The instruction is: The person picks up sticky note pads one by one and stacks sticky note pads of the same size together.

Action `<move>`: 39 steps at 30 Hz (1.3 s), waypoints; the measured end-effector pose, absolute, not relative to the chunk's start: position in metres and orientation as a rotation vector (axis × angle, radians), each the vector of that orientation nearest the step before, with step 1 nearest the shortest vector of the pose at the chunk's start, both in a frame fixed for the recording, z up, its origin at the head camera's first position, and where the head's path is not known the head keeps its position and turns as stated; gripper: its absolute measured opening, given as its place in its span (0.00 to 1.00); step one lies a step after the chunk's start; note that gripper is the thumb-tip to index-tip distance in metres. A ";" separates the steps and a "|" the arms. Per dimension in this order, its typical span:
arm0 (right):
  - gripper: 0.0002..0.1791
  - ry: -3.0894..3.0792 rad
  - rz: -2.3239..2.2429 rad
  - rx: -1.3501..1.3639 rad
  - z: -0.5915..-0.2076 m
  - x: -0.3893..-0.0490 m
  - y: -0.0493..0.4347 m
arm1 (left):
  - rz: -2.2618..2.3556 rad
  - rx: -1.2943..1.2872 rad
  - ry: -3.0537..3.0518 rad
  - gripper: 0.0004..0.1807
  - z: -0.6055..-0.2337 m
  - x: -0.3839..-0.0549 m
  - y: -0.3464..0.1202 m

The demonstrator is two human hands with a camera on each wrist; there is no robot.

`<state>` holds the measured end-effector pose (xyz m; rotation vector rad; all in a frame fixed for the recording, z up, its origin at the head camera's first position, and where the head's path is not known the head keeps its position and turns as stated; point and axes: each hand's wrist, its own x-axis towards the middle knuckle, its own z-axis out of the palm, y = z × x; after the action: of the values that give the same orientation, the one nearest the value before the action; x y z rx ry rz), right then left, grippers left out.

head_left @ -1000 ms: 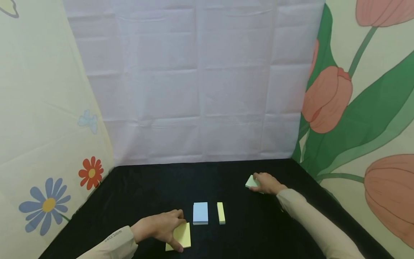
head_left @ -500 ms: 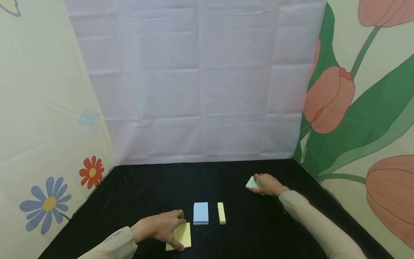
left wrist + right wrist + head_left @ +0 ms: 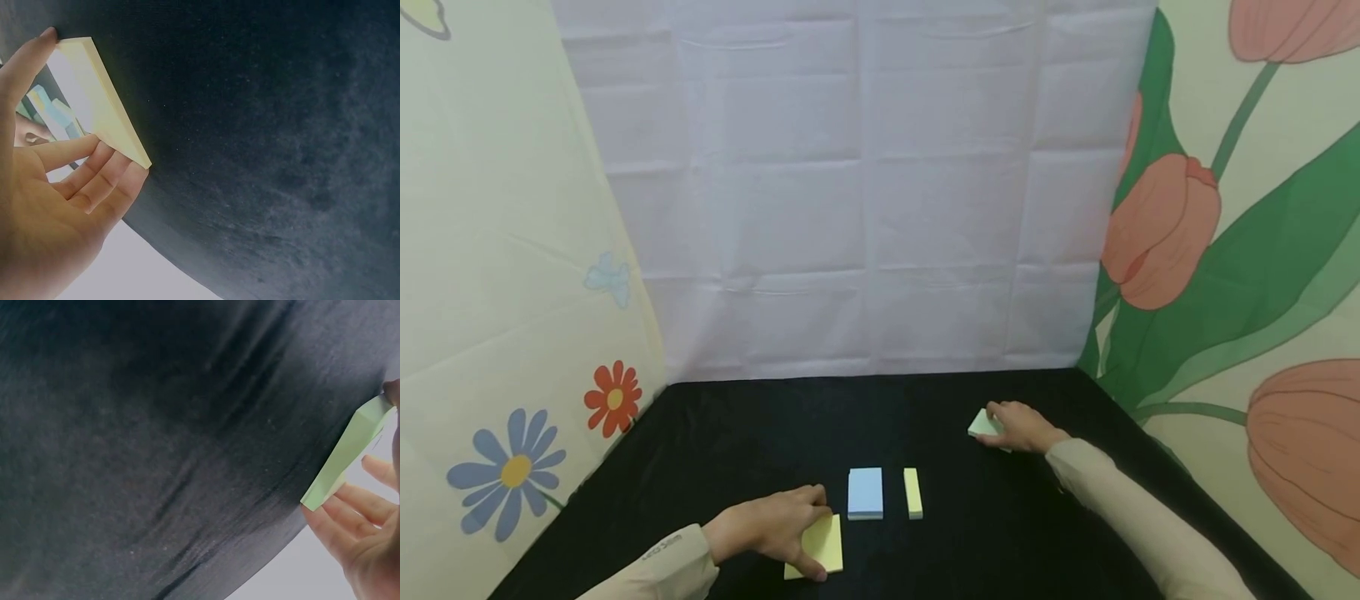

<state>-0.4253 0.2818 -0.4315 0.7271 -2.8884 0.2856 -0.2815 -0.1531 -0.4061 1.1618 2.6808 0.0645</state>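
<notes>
My left hand [image 3: 771, 525] grips a square yellow sticky note pad [image 3: 826, 546] at the front of the black table, thumb on the near edge and fingers on the far one. The left wrist view shows the same yellow pad [image 3: 106, 94] spanned between thumb and fingertips. Farther back on the right, my right hand [image 3: 1021, 427] holds a pale green sticky note pad [image 3: 983, 423], partly covered by the fingers. Seen from the right wrist, the green pad [image 3: 340, 459] is pinched by its edges. Between the hands lie a blue sticky note pad [image 3: 866, 493] and a narrow yellow one [image 3: 912, 492].
The black tabletop [image 3: 820, 425] ends at a white hanging cloth [image 3: 865, 208] behind. Flower-printed cloths stand at the left [image 3: 497, 250] and right [image 3: 1292, 308]. The blue pad lies just right of the left hand's pad.
</notes>
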 end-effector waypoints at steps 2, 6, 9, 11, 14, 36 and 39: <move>0.27 -2.885 0.285 0.735 -0.430 -0.425 0.282 | 0.059 1.161 2.684 0.35 -0.405 -0.281 -0.153; 0.28 -2.880 0.301 0.744 -0.428 -0.422 0.281 | 0.058 1.149 2.693 0.35 -0.407 -0.281 -0.153; 0.27 -2.899 0.318 0.741 -0.428 -0.421 0.281 | 0.066 1.137 2.691 0.35 -0.407 -0.281 -0.154; 0.27 -2.909 0.319 0.742 -0.427 -0.421 0.282 | 0.068 1.137 2.692 0.36 -0.407 -0.281 -0.154; 0.26 -2.911 0.311 0.744 -0.427 -0.421 0.282 | 0.072 1.135 2.695 0.36 -0.406 -0.280 -0.154; 0.25 -2.882 0.264 0.835 -0.431 -0.414 0.278 | 0.084 1.146 2.681 0.32 -0.408 -0.281 -0.152; 0.25 -2.868 0.252 0.843 -0.433 -0.413 0.278 | 0.075 1.146 2.686 0.32 -0.409 -0.282 -0.152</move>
<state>-0.4131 0.2783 -0.4331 0.8434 -2.8684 0.2520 -0.2820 -0.1517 -0.4087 1.1463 2.6855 0.0746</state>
